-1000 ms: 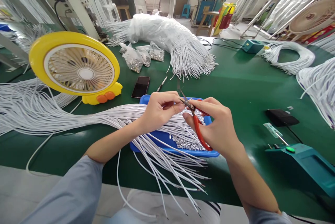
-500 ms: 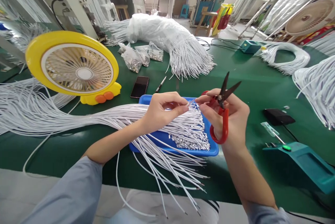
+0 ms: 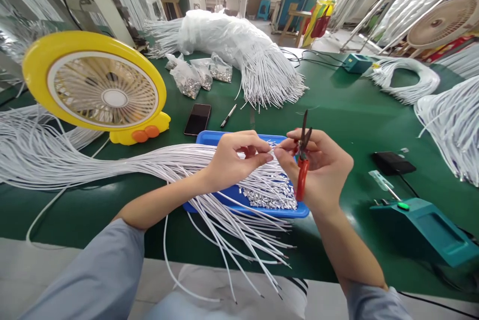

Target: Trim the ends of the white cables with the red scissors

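My left hand [image 3: 235,160] pinches a thin white wire [image 3: 272,150] near its end. Fingertips of my right hand [image 3: 325,172] meet that same wire end, close against the left fingertips; any small part between them is too small to make out. Red-handled scissors [image 3: 302,177] are held in my right hand, blades pointing up. Beneath both hands lies a blue tray [image 3: 209,136] with many small silver metal pieces [image 3: 267,197]. A bundle of white wires [image 3: 160,160] runs over the tray from the left, some loose ends hanging toward the table's front edge.
A yellow fan [image 3: 93,85] stands at left. Behind the tray lie a phone [image 3: 197,119], a pen [image 3: 228,115], bags of metal pieces [image 3: 187,80] and a plastic-wrapped wire bundle [image 3: 239,45]. A teal device [image 3: 422,230] sits at right, near a coiled wire bundle [image 3: 404,80].
The scissors have turned in my right hand, their blades now more upright and closer together. My right fingertips have drawn nearer to the left ones at the wire end. The view has shifted slightly.
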### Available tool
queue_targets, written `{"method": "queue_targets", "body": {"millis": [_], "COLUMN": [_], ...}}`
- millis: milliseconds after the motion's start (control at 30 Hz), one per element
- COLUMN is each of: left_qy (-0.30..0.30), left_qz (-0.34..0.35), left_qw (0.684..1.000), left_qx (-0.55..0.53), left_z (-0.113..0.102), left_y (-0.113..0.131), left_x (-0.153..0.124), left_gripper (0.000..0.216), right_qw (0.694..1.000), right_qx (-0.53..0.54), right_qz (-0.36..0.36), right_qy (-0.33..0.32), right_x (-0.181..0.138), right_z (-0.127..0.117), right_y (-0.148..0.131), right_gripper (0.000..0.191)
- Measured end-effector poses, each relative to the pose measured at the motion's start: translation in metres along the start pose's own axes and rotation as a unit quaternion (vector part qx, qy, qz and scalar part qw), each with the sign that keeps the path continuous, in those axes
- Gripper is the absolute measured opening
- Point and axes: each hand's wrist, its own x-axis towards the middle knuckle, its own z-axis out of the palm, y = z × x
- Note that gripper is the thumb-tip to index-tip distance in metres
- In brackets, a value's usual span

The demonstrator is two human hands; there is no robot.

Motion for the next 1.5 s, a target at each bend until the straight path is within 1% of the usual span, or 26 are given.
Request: {"method": "queue_targets", "body": {"millis": [200, 367, 433, 500, 533, 567, 633, 667, 700, 767, 833, 867, 1033, 1100, 1167, 1233, 1400, 1500], "left_qy": [0.053, 0.083, 0.090, 0.097, 0.098, 0.094, 0.071, 0.057, 0.043, 0.024, 0.017, 0.014, -0.008, -0.008, 0.012, 0.044, 0.101, 0.121], "left_qz": [0.000, -0.024, -0.030, -0.033, -0.037, -0.044, -0.064, -0.073, -0.081, -0.087, -0.082, -0.077, -0.054, -0.049, -0.044, -0.027, 0.059, 0.070], "left_qw": [0.999, 0.996, 0.995, 0.995, 0.995, 0.995, 0.995, 0.995, 0.995, 0.994, 0.993, 0.993, 0.995, 0.996, 0.998, 0.998, 0.992, 0.988], "left_qx": [0.002, 0.007, 0.011, 0.011, 0.005, -0.005, -0.029, -0.040, -0.048, -0.063, -0.077, -0.083, -0.078, -0.070, -0.051, -0.024, 0.040, 0.061], "left_z": [0.008, 0.010, 0.009, 0.007, 0.006, 0.005, 0.003, 0.003, 0.002, 0.002, 0.003, 0.004, 0.005, 0.005, 0.005, 0.005, 0.006, 0.004], "left_y": [-0.007, -0.011, -0.012, -0.012, -0.012, -0.011, -0.010, -0.010, -0.009, -0.008, -0.007, -0.006, -0.004, -0.004, -0.005, -0.007, -0.012, -0.014], "left_x": [-0.002, -0.002, -0.001, 0.001, 0.002, 0.003, 0.005, 0.006, 0.006, 0.006, 0.004, 0.003, -0.001, -0.001, -0.001, -0.001, -0.002, -0.001], "left_gripper": [0.017, 0.027, 0.030, 0.031, 0.032, 0.032, 0.032, 0.032, 0.031, 0.029, 0.026, 0.024, 0.020, 0.017, 0.015, 0.015, 0.009, 0.007], "right_qw": [0.999, 0.992, 0.994, 0.999, 0.999, 1.000, 0.998, 0.997, 0.997, 0.999, 0.997, 0.996, 0.993, 0.993, 0.993, 0.994, 0.992, 0.994], "right_qx": [-0.028, -0.077, -0.071, -0.044, -0.028, -0.012, 0.013, 0.022, 0.031, 0.049, 0.066, 0.075, 0.111, 0.115, 0.113, 0.109, 0.117, 0.104], "right_qz": [0.003, -0.052, -0.045, -0.015, -0.004, 0.001, -0.011, -0.018, -0.020, -0.002, 0.024, 0.029, 0.008, 0.004, 0.002, 0.002, 0.019, 0.019], "right_qy": [0.044, 0.085, 0.063, 0.024, 0.019, 0.029, 0.064, 0.070, 0.062, 0.011, -0.029, -0.036, -0.027, -0.026, -0.023, -0.021, -0.036, -0.036], "right_x": [-0.007, -0.013, -0.014, -0.013, -0.012, -0.010, -0.005, -0.002, 0.001, 0.006, 0.008, 0.009, 0.008, 0.008, 0.007, 0.006, 0.000, 0.006], "right_z": [0.011, 0.016, 0.015, 0.012, 0.010, 0.009, 0.006, 0.004, 0.003, 0.001, 0.000, 0.000, 0.000, 0.000, 0.000, 0.000, -0.002, -0.006], "right_y": [0.006, 0.007, 0.004, 0.000, -0.002, -0.004, -0.004, -0.003, -0.001, 0.003, 0.006, 0.007, 0.007, 0.006, 0.005, 0.003, -0.006, 0.000], "right_gripper": [0.025, 0.021, 0.021, 0.022, 0.022, 0.022, 0.023, 0.024, 0.024, 0.024, 0.026, 0.026, 0.031, 0.034, 0.036, 0.036, 0.034, 0.032]}}
